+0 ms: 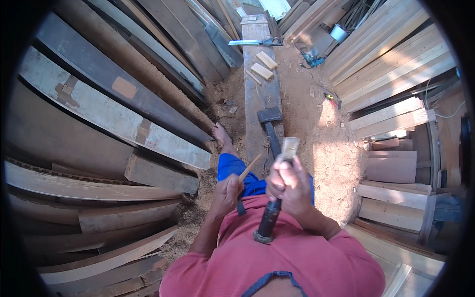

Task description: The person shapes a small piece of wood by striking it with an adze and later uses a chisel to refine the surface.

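Note:
My left hand (pixel 228 193) is closed round a thin wooden stick (pixel 250 169), whose end points up and to the right. In my right hand (pixel 288 185) a chisel stands upright, its wide blade (pixel 291 145) upward and its dark handle (pixel 269 218) reaching down toward my chest. Just beyond my hands, a dark mallet (pixel 269 115) lies on the narrow wooden bench (pixel 255 129), its handle running toward me. Farther along the bench are two small pale wood blocks (pixel 261 71) and a thin strip (pixel 253 77). A handsaw (pixel 255 42) lies across the far end.
Long boards (pixel 118 94) are stacked along the left, and planks (pixel 391 54) along the right. Sawdust and shavings cover the floor (pixel 336 173). Right of the bench lie a teal power tool (pixel 312 58) and a small yellow-and-red object (pixel 330 99). My bare foot (pixel 222 134) is left of the bench.

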`<act>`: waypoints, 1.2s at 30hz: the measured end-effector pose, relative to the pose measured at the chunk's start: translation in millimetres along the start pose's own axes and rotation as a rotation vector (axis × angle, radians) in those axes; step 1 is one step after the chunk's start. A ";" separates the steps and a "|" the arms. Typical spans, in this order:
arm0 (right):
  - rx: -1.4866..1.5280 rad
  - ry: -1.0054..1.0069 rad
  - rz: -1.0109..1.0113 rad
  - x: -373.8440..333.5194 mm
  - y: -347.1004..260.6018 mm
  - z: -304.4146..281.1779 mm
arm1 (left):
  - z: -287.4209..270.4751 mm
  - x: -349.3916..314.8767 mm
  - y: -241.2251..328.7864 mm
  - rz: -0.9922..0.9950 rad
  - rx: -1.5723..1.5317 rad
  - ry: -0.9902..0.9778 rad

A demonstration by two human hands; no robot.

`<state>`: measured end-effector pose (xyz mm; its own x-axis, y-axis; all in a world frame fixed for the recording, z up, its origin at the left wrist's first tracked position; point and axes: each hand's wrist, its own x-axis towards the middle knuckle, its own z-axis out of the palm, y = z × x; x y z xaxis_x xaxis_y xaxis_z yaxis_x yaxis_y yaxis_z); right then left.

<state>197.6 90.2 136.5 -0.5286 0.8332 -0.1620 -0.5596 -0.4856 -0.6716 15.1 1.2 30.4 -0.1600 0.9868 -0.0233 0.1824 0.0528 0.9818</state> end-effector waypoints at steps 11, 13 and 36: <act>0.090 -0.067 0.398 46.1 28.6 9.9 | 10.9 97.6 30.7 0.011 -0.456 0.174; 0.080 -0.104 0.438 39.5 32.8 19.5 | 7.2 103.9 26.5 -0.026 -0.435 0.154; -0.110 -0.011 0.091 14.6 2.0 9.3 | 6.5 29.3 18.1 -0.175 -0.337 0.188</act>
<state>182.9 98.9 139.5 -0.5817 0.7836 -0.2182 -0.4359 -0.5267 -0.7298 20.0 32.1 46.3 -0.3406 0.9205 -0.1913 -0.1857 0.1336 0.9735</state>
